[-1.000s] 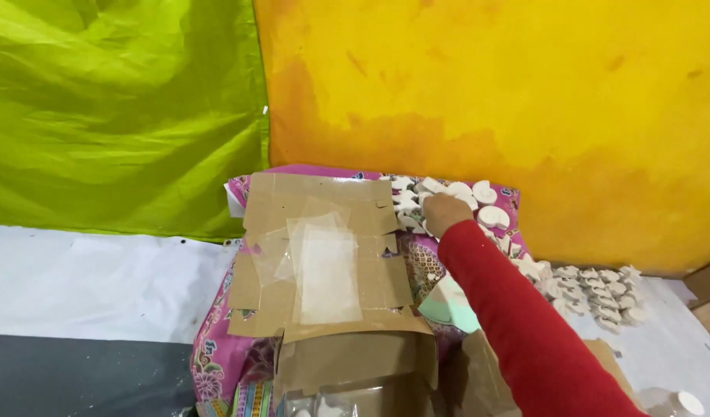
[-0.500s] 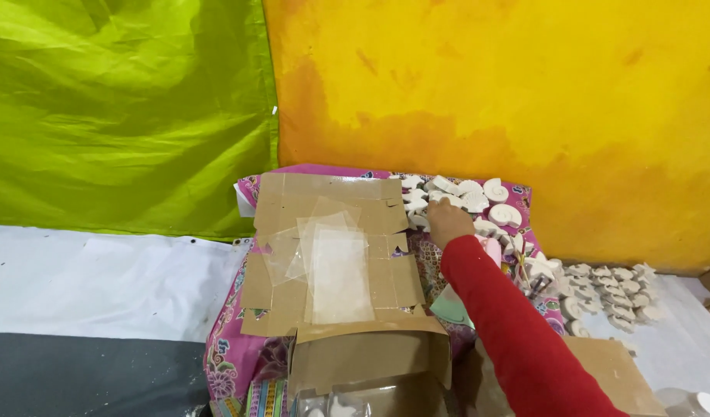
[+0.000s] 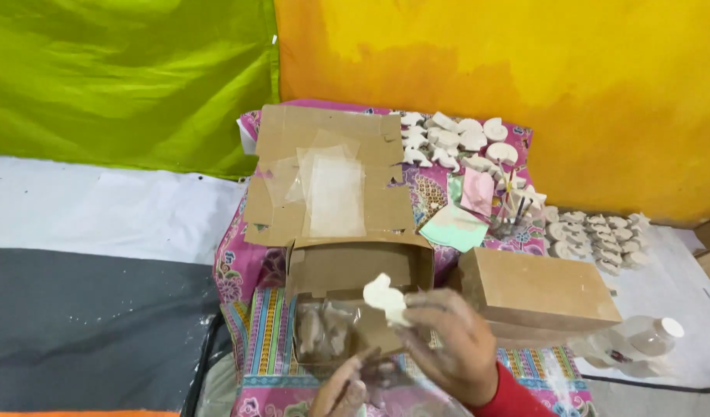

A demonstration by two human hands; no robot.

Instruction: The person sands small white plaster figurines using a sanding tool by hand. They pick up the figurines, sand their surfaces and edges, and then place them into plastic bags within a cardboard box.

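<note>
I see right hand (image 3: 448, 340) pinching a small white plaster figure (image 3: 384, 296) above the open brown cardboard box (image 3: 355, 270); left hand (image 3: 341, 390) low, its grip unclear. Light pinch: figure could slip and chip

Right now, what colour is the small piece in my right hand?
Off-white, seen in the head view: the small piece in the right hand.

The left hand (image 3: 341, 392) is cut off by the bottom edge at six o'clock — only fingers show. The clear bag's (image 3: 324, 330) contents (brownish lumps) are blurred; small white pieces (image 3: 598, 235) at three o'clock are indistinct.
</note>
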